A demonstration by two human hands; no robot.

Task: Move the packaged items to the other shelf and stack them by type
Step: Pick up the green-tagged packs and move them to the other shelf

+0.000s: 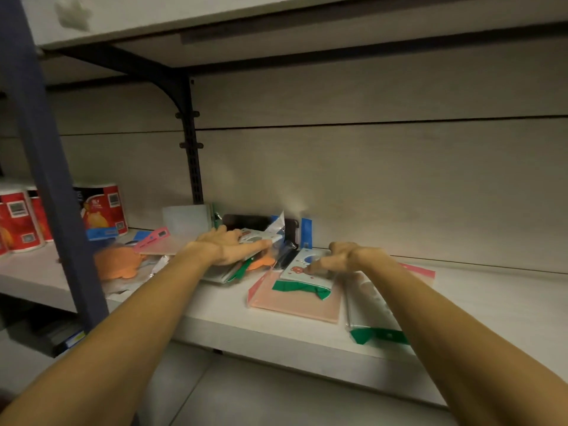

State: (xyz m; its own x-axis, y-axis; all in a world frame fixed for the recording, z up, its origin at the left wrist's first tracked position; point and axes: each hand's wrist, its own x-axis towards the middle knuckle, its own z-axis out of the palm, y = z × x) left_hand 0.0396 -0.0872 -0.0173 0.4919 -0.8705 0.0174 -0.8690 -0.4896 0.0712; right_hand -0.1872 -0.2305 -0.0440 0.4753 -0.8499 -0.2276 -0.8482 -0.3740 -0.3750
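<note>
Both bare arms are reaching forward over a pale, matte shelf (461, 309) with a thick front edge. The left hand (229, 247) is lying flat, palm down, on a flat light-blue packet (261, 238) with a glossy plastic cover, on top of a loose heap of packets (233, 272); its fingers are straight and close together, and they are pressing on the packet, not curling around it. The right hand (333, 259) is resting on a second light-blue packet (302, 272), which has a round hole near its top and a small red cartoon figure. Its fingers are bent and the thumb is pointing to the left along the packet, but I cannot tell whether they are really gripping it. This packet has a green folded strip at its lower end and is lying on a flat, square, salmon-pink packet (295, 302).

Just to the right, a clear shiny packet with a green strip (375, 327) is lying near the shelf edge, partly under the right forearm. At the left, an orange soft-looking item (118, 262) in crinkled transparent wrap is lying beside a pink packet (153, 239). Farther left, red cylindrical packages (104, 210) are standing upright behind a dark blue upright post (46, 167). A black perforated metal bracket (190, 149) is running up the pale back panel.
</note>
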